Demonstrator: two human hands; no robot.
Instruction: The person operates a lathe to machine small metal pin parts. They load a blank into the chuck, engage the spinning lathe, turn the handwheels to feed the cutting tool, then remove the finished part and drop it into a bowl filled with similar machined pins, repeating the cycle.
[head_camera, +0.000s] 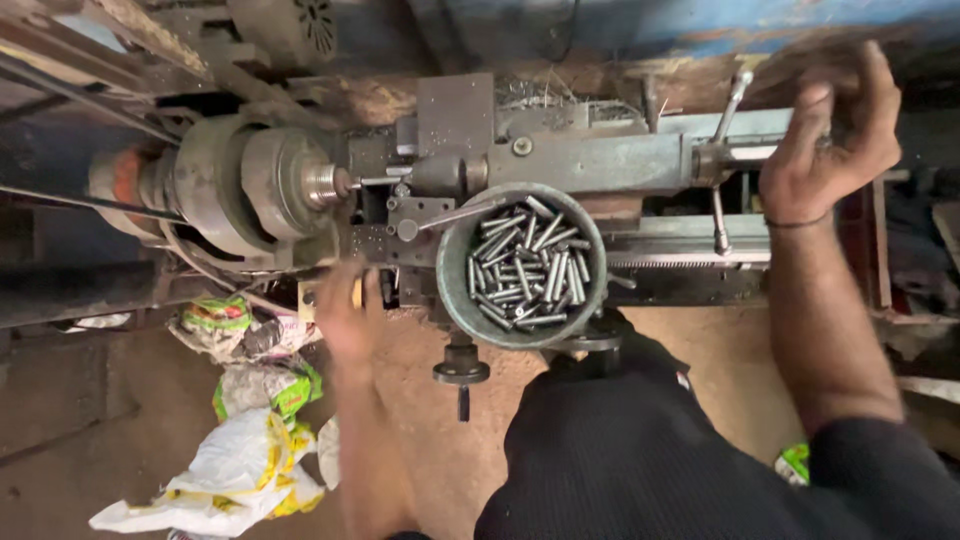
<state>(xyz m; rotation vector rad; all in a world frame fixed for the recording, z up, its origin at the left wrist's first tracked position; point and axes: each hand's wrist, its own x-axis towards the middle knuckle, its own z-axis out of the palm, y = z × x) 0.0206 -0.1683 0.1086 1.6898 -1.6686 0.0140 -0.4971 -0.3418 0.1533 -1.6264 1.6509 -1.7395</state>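
I look down on a metal lathe (560, 160). Its round chuck (265, 185) is at the left, with a thin rod in it. My left hand (345, 315) rests at the lathe's front edge below the chuck; what its fingers grip is hidden. My right hand (830, 135) is far right at the tailstock end, fingers curled around the handwheel (850, 115), which is mostly hidden behind the hand. A round metal bowl (455, 300) sits on the carriage between my hands, filled with several short steel pins (525, 265).
Crumpled plastic bags (240, 470) and wrappers lie on the dirt floor at lower left. A lever with a knob (735, 95) stands near my right hand. A drive belt (70, 90) runs at upper left. My dark clothing (640, 450) fills the lower right.
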